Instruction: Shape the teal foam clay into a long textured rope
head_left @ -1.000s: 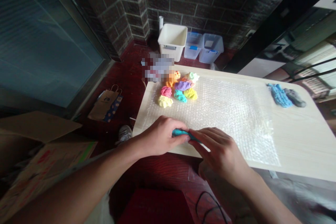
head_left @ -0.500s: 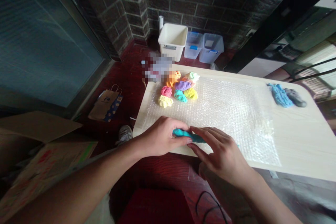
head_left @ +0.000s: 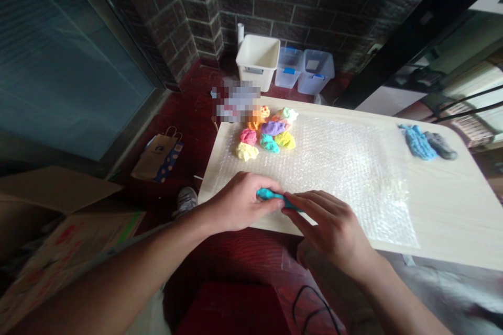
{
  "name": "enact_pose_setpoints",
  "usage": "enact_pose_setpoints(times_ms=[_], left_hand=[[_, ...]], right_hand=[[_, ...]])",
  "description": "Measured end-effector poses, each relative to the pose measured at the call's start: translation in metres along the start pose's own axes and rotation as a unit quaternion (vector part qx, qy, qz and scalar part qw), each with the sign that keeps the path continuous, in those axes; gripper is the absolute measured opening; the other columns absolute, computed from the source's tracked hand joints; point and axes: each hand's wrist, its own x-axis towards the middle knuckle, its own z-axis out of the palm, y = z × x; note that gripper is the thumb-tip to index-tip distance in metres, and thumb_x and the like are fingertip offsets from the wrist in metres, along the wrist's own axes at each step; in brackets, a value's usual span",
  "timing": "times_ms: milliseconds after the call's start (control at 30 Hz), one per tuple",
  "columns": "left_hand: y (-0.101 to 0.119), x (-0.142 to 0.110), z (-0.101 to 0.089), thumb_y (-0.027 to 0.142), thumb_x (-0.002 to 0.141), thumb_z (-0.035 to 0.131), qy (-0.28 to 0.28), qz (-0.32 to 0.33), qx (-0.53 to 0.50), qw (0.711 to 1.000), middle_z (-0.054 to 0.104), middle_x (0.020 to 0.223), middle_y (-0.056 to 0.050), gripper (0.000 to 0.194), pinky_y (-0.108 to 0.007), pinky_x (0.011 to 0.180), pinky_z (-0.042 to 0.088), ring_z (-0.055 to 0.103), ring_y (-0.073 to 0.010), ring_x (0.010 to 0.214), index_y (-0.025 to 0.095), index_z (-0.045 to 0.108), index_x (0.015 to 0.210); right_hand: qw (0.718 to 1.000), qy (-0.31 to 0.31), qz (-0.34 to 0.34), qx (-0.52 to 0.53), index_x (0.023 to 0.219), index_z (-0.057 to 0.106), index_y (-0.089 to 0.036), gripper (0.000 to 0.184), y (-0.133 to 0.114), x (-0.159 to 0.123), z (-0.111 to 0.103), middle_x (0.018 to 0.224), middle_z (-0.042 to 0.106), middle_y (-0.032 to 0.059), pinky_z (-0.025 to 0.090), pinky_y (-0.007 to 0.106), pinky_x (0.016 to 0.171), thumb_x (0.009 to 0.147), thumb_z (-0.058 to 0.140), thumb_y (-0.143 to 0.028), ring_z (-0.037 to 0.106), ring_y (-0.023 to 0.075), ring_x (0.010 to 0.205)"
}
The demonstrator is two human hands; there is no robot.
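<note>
A teal roll of soft material (head_left: 267,194), cloth-like or clay-like, is held level between my two hands over the table's near edge. My left hand (head_left: 244,202) pinches its left part between thumb and fingers, with the end showing. Thumb and fingers of my right hand (head_left: 329,220) close on its right part and hide most of it. The fingertips of both hands nearly meet. Beyond my left hand lies a group of crumpled lumps: pale yellow (head_left: 247,152), red (head_left: 248,136), teal (head_left: 269,143), yellow (head_left: 285,140), purple (head_left: 274,127), orange (head_left: 257,118) and pale green (head_left: 288,113).
Bubble wrap (head_left: 346,167) covers much of the pale wooden table (head_left: 456,204). Toward the right end lie a blue twisted bundle (head_left: 419,142) and a grey one (head_left: 441,145). Bins (head_left: 258,65) stand by the brick wall. A cardboard box (head_left: 70,241) and paper bag (head_left: 156,157) sit left.
Less of the teal roll shows between my right thumb and fingers, which have drawn closer together. My left hand has shifted slightly left and up. The lumps on the table stay put.
</note>
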Motion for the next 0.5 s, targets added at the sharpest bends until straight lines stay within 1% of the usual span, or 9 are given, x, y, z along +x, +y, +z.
enact_pose_setpoints(times_ms=[133,267,333,400,500], left_hand=[[0.0004,0.0004,0.0011,0.026,0.092,0.067,0.003,0.004,-0.008,1.0,0.078,0.091,-0.004,0.019,-0.023,0.07,0.051,0.069,-0.0171,0.084,0.016,0.08,0.102],[-0.0036,0.0017,0.003,0.035,0.091,0.071,0.003,0.005,-0.057,0.998,0.078,0.101,-0.007,0.03,-0.025,0.076,0.055,0.071,-0.0192,0.092,0.015,0.076,0.112],[-0.0059,0.0022,0.0032,0.036,0.091,0.071,-0.005,0.002,-0.057,0.998,0.077,0.096,-0.006,0.028,-0.024,0.072,0.053,0.069,-0.0181,0.087,0.015,0.077,0.109],[-0.0069,0.0024,0.0026,0.034,0.092,0.07,-0.008,-0.002,-0.035,0.999,0.076,0.087,-0.004,0.023,-0.022,0.067,0.049,0.067,-0.0162,0.081,0.016,0.079,0.103],[-0.0051,0.0022,0.0011,0.031,0.09,0.072,0.007,-0.005,-0.017,1.0,0.077,0.087,-0.002,0.02,-0.022,0.066,0.047,0.066,-0.0153,0.079,0.017,0.08,0.1]], right_hand=[[1.0,0.012,-0.001,0.007,0.121,0.073,-0.016,0.024,-0.0018,0.0021,-0.002,0.098,0.08,0.0091,0.06,0.037,0.069,0.098,0.067,-0.014,0.075,0.0228,0.081],[1.0,0.021,0.002,-0.001,0.115,0.074,-0.017,0.019,-0.0019,0.0032,-0.0025,0.096,0.08,0.0089,0.06,0.035,0.069,0.098,0.066,-0.016,0.075,0.0219,0.081],[1.0,0.022,0.007,-0.005,0.115,0.073,-0.016,0.018,-0.0013,0.0023,-0.0013,0.097,0.08,0.0096,0.061,0.035,0.071,0.098,0.067,-0.018,0.076,0.0222,0.083],[1.0,0.015,0.018,-0.011,0.118,0.071,-0.014,0.021,-0.0007,0.001,0.0,0.099,0.08,0.011,0.062,0.036,0.072,0.098,0.068,-0.021,0.076,0.0234,0.084],[1.0,-0.009,0.019,-0.01,0.121,0.07,-0.013,0.023,0.0002,-0.0005,0.0009,0.102,0.08,0.0116,0.062,0.038,0.071,0.1,0.066,-0.021,0.077,0.0246,0.084]])
